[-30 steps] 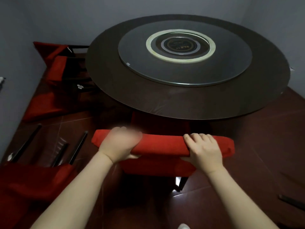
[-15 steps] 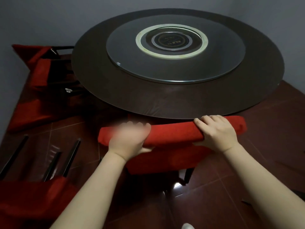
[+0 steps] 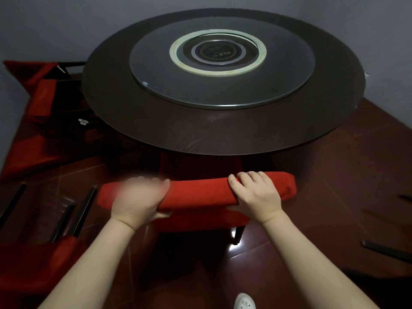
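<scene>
A chair with a red cover (image 3: 198, 192) stands in front of me, its padded top rail lying crosswise just short of the round dark table (image 3: 156, 121). My left hand (image 3: 140, 199) grips the left part of the rail, fingers over the top and thumb underneath; it is blurred by motion. My right hand (image 3: 256, 195) grips the right part of the rail the same way. The chair's seat (image 3: 196, 221) shows below the rail, partly hidden by my hands. One dark chair leg (image 3: 237, 236) shows at the lower right of the seat.
A glass turntable (image 3: 223, 61) sits on the table. More red-covered chairs stand at the left (image 3: 42, 94) and the lower left (image 3: 29, 264), with dark legs (image 3: 84, 208) sticking up. The floor is dark red tile (image 3: 334, 175). My white shoe (image 3: 244, 302) is at the bottom edge.
The chair's rail swung up close to the table edge half a second ago and now sits lower and farther from it. Both hands keep their grip.
</scene>
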The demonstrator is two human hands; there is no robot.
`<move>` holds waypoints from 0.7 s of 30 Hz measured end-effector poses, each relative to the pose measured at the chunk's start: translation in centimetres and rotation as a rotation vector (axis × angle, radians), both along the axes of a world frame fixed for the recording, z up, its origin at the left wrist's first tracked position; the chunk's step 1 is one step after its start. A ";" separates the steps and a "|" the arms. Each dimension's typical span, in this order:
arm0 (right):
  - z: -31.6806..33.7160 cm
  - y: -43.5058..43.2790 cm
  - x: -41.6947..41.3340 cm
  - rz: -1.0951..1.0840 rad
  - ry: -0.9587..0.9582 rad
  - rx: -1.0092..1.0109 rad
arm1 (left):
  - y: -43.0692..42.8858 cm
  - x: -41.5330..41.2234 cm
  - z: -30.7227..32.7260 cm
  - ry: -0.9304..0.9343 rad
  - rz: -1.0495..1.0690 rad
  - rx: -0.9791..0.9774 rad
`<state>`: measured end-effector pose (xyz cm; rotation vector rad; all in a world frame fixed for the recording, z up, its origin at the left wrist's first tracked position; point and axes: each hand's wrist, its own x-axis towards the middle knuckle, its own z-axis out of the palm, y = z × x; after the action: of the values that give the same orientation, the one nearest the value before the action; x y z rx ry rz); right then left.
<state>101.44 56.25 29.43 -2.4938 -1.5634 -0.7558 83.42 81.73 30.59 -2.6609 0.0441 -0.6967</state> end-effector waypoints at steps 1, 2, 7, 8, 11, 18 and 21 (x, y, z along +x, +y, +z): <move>0.0 -0.2 0.0 0.010 -0.010 0.005 | -0.3 -0.2 -0.2 0.001 0.015 -0.009; -0.2 -0.5 0.0 0.019 -0.022 0.011 | -0.8 -0.4 -0.4 0.005 0.028 -0.020; -1.8 -3.2 -0.9 0.068 -0.084 0.037 | -3.6 -2.3 -2.3 0.001 0.018 -0.054; -2.1 -3.8 -1.1 0.073 -0.084 0.038 | -4.1 -2.6 -2.6 0.000 0.013 -0.053; -3.3 -4.7 -2.2 0.071 -0.077 0.037 | -5.2 -3.7 -3.1 0.008 0.013 -0.064; -4.4 -5.1 -5.1 0.057 -0.015 0.045 | -6.2 -5.8 -3.2 0.150 0.095 -0.134; -3.0 -4.8 -5.0 -0.023 0.123 -0.043 | -6.8 -5.4 -2.1 0.234 0.198 -0.226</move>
<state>96.45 51.46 26.47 -2.5386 -1.5278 -0.5656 78.05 74.92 28.49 -2.8973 -0.2448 -0.3424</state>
